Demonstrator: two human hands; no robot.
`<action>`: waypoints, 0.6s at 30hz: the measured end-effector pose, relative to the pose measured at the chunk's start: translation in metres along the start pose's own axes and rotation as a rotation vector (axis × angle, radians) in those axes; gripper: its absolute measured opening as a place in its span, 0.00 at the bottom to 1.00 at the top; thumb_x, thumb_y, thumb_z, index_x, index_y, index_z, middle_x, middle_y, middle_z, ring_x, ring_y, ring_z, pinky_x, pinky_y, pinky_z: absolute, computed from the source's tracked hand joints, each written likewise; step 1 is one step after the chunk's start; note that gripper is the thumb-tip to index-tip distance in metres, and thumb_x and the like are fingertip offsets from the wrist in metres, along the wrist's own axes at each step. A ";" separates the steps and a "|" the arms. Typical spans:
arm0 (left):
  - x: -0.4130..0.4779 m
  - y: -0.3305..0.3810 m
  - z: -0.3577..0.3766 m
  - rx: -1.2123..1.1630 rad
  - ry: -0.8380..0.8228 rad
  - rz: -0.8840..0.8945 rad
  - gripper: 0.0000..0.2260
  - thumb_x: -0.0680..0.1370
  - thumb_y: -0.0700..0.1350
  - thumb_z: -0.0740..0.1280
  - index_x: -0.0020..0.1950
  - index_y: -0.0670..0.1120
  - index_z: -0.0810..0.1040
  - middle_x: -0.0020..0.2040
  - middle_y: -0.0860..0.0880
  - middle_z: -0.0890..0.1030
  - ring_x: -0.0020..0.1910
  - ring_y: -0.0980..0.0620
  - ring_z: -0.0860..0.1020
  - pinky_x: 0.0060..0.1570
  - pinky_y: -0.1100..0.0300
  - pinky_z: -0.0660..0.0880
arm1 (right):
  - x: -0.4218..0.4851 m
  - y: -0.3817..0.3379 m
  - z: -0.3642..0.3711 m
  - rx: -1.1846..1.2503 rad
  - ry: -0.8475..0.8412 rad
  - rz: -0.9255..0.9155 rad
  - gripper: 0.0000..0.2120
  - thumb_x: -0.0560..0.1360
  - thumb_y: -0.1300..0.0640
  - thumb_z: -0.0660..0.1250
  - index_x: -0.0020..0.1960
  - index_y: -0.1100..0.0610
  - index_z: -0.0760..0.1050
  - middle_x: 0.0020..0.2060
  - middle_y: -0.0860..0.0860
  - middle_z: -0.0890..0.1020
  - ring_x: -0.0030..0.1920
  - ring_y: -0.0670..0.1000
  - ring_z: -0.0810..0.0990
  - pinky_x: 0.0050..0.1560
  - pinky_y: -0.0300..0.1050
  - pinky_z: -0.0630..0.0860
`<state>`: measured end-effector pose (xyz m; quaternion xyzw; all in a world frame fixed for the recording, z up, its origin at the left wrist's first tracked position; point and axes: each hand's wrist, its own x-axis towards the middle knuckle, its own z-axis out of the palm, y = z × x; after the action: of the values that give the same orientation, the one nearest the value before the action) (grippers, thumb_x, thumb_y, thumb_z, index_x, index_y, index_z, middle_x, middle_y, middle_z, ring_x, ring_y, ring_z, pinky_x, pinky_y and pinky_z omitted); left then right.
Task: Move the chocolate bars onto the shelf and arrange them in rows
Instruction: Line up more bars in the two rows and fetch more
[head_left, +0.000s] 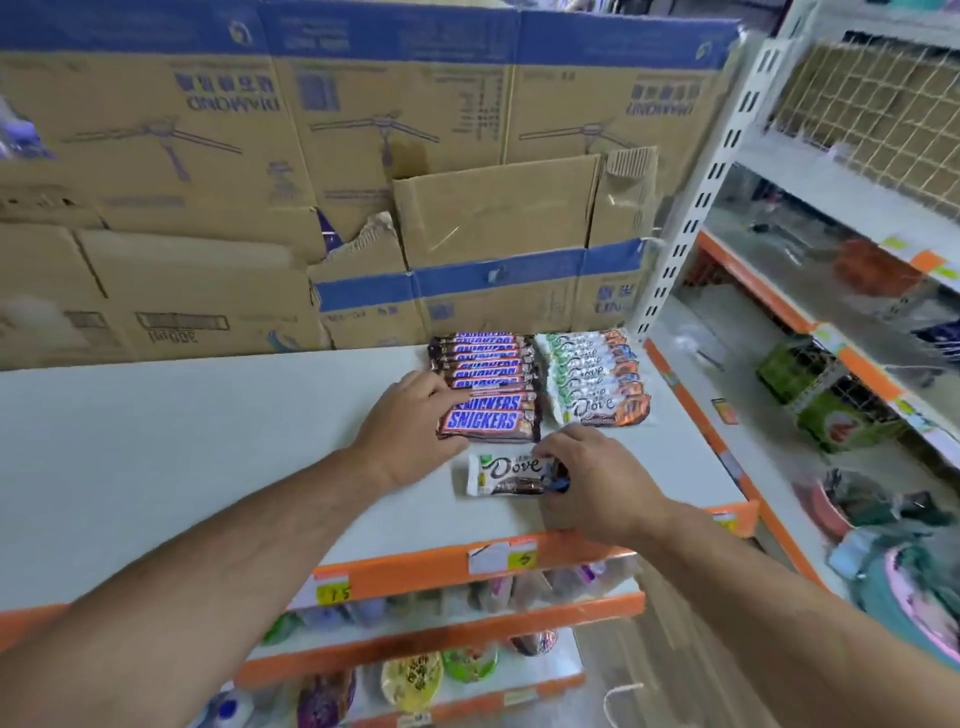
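On the white top shelf (182, 441) lies a row of brown Snickers bars (485, 382), overlapping front to back. Right of it runs a row of white Dove bars (597, 376). My left hand (415, 423) rests flat against the left end of the front Snickers bars, fingers touching the wrappers. A single Dove bar (506, 475) lies on the shelf in front of the Snickers row. My right hand (592, 478) pinches its right end with curled fingers. Part of that bar's right end is hidden by my fingers.
Stacked cardboard boxes (363, 156) form a wall behind the shelf. The orange price rail (415, 566) marks the front edge, with packaged goods on lower shelves below. A white upright (691, 208) and another shelving unit with goods (831, 389) stand to the right.
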<state>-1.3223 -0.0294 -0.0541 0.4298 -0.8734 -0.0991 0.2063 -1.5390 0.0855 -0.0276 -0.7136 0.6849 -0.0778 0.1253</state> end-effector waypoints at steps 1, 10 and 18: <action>-0.001 0.001 0.000 -0.003 0.009 -0.014 0.24 0.68 0.55 0.72 0.61 0.47 0.80 0.53 0.49 0.77 0.54 0.48 0.73 0.57 0.52 0.73 | 0.000 0.002 -0.001 0.014 -0.005 -0.011 0.27 0.61 0.51 0.72 0.60 0.49 0.76 0.52 0.48 0.77 0.53 0.53 0.76 0.49 0.49 0.76; 0.001 0.007 0.005 -0.033 0.060 -0.077 0.12 0.69 0.48 0.72 0.51 0.47 0.79 0.51 0.50 0.77 0.53 0.49 0.73 0.53 0.52 0.74 | -0.003 0.009 -0.004 0.021 -0.016 -0.027 0.26 0.63 0.52 0.73 0.60 0.49 0.76 0.51 0.47 0.76 0.51 0.51 0.76 0.47 0.47 0.76; 0.002 0.002 0.011 -0.039 0.042 -0.080 0.16 0.72 0.50 0.72 0.57 0.48 0.79 0.54 0.50 0.76 0.55 0.50 0.71 0.56 0.53 0.72 | -0.006 0.007 -0.003 0.001 -0.010 0.021 0.25 0.65 0.54 0.73 0.62 0.49 0.75 0.52 0.47 0.75 0.52 0.51 0.76 0.47 0.45 0.74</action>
<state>-1.3294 -0.0296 -0.0626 0.4622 -0.8489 -0.1152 0.2290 -1.5467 0.0909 -0.0263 -0.7065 0.6918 -0.0731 0.1298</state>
